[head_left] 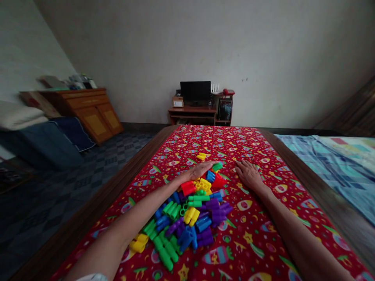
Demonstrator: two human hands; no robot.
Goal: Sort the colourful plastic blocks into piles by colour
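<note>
A pile of plastic building blocks in red, yellow, green, blue and purple lies on a red patterned tablecloth. My left hand reaches across the far side of the pile, fingers stretched out and together, holding nothing that I can see. Its fingertips are beside a green block; whether they touch it I cannot tell. Just beyond this hand lies a yellow block. To the right of the pile, my right hand rests palm down on the cloth, its fingers spread.
Dark wooden table edges show on both sides of the cloth. Beyond the table stands a desk with a monitor. A wooden cabinet is at the left, and a bed with a checked sheet at the right.
</note>
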